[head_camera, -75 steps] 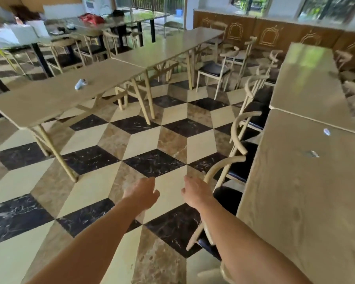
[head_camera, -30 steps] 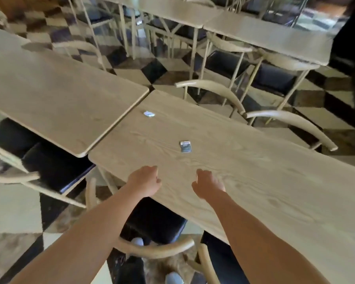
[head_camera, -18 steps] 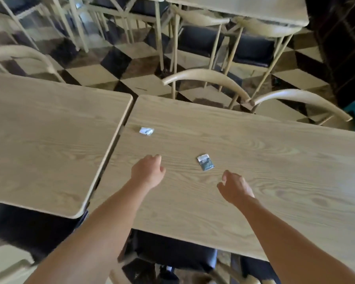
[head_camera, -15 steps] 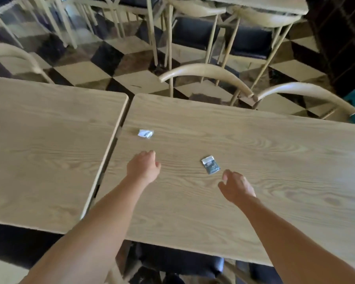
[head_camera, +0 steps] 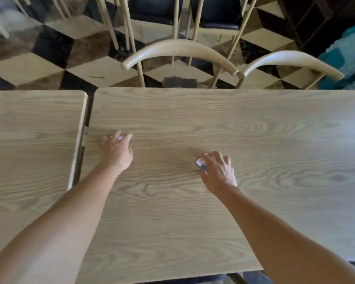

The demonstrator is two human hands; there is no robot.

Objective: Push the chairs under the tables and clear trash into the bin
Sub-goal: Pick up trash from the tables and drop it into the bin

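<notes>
Both my hands reach over a light wooden table (head_camera: 193,222). My left hand (head_camera: 116,152) lies near the table's left end, fingers curled over a small white paper scrap (head_camera: 120,137) that shows between the fingertips. My right hand (head_camera: 219,171) is at the table's middle, thumb and fingers closed on a small dark wrapper with a white end (head_camera: 200,162), which still touches the tabletop. Two chairs with curved pale wooden backs (head_camera: 178,51) (head_camera: 291,60) stand tucked in at the table's far edge.
A second wooden table (head_camera: 29,150) abuts on the left with a narrow gap between. Beyond is a checkered tile floor (head_camera: 49,64) and more chairs with dark seats (head_camera: 154,7). A teal object (head_camera: 348,56) is at the far right.
I turned from the aisle to this table and leaned over it. Both hands moved forward, the left onto the white scrap, the right onto the dark wrapper.
</notes>
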